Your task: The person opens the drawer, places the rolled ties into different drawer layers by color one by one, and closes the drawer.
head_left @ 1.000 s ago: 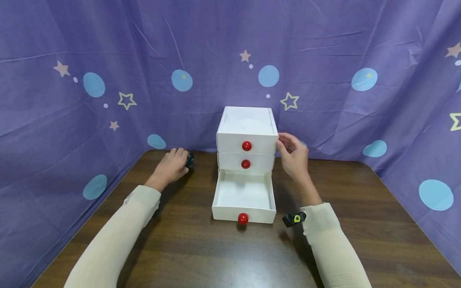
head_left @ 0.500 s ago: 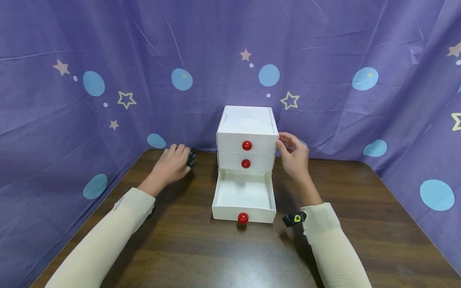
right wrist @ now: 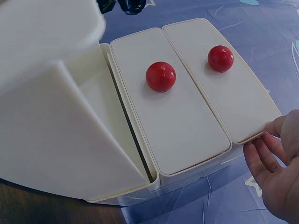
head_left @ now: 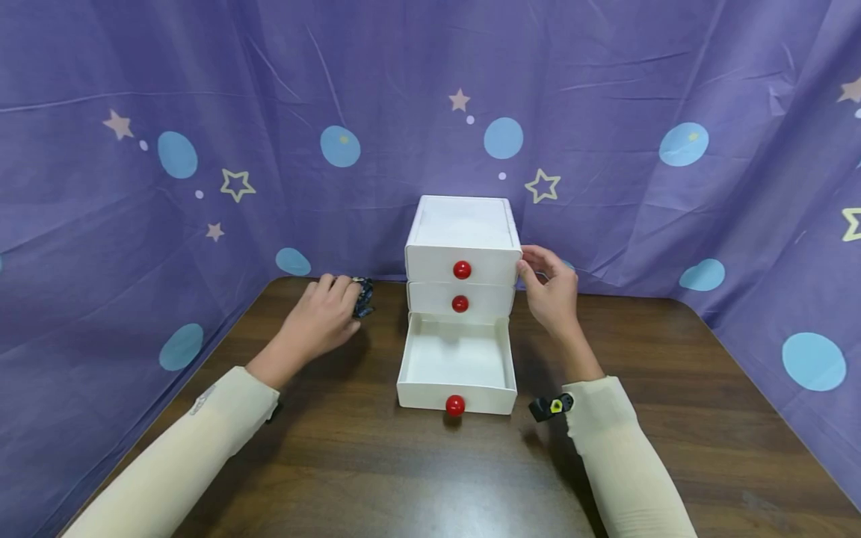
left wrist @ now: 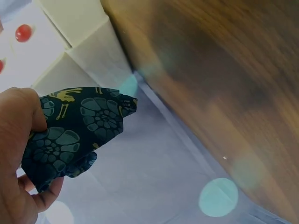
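My left hand [head_left: 318, 317] pinches a dark teal, cloth-like piece [left wrist: 79, 123] with pale flower-like shapes and yellow marks, held left of a white drawer cabinet [head_left: 464, 224]. In the left wrist view, thumb and fingers lie on either side of the piece; its exact kind is unclear. At the cabinet's upper right edge, my right hand [head_left: 553, 295] has its thumb at the front corner and its fingers against the side. The bottom drawer [head_left: 454, 359] is pulled out, with no contents visible. Both drawers above it, each with a red knob [right wrist: 160, 77], are pushed in.
A brown wooden table [head_left: 350, 463] carries the cabinet. Purple curtain [head_left: 592, 90] with stars and blue spots hangs behind and along both sides. A black strap device with a yellow mark [head_left: 553, 406] sits at my right cuff.
My left hand has shifted slightly right with the dark patterned piece, more of which now shows past the fingers. My right hand and the drawers stay in place.
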Action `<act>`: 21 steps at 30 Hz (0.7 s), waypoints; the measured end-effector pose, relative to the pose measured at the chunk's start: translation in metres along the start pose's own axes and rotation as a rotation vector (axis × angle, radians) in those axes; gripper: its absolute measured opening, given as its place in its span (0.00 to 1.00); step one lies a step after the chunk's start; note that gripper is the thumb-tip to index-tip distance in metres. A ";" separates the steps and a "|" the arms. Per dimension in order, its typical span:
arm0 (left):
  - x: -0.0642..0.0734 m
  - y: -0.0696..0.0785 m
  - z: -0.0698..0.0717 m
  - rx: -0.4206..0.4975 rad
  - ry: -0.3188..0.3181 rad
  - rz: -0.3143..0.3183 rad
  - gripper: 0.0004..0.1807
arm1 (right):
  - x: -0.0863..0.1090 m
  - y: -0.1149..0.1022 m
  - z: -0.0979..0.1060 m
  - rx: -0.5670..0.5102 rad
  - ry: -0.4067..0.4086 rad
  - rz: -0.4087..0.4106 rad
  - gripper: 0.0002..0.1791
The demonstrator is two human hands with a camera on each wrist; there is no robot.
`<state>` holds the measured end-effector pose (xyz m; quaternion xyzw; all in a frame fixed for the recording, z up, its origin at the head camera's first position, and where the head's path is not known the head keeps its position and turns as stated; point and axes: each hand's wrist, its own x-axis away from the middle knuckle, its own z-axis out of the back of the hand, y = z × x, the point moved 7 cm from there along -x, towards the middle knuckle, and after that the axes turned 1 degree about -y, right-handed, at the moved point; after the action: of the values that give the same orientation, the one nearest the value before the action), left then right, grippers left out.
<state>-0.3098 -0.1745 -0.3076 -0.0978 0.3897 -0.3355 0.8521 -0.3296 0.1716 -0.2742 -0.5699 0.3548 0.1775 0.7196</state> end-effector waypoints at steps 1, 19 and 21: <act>0.000 0.003 0.003 0.003 0.004 -0.006 0.26 | 0.000 0.000 0.000 0.002 0.000 -0.002 0.13; -0.015 0.055 0.027 -0.028 0.110 -0.143 0.32 | 0.001 0.000 -0.001 -0.009 -0.002 0.001 0.13; -0.017 0.061 0.029 -0.035 0.119 -0.155 0.30 | 0.001 0.000 0.000 -0.010 0.000 -0.002 0.13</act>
<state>-0.2664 -0.1203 -0.3034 -0.1227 0.4365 -0.3989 0.7971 -0.3294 0.1712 -0.2749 -0.5739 0.3531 0.1785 0.7170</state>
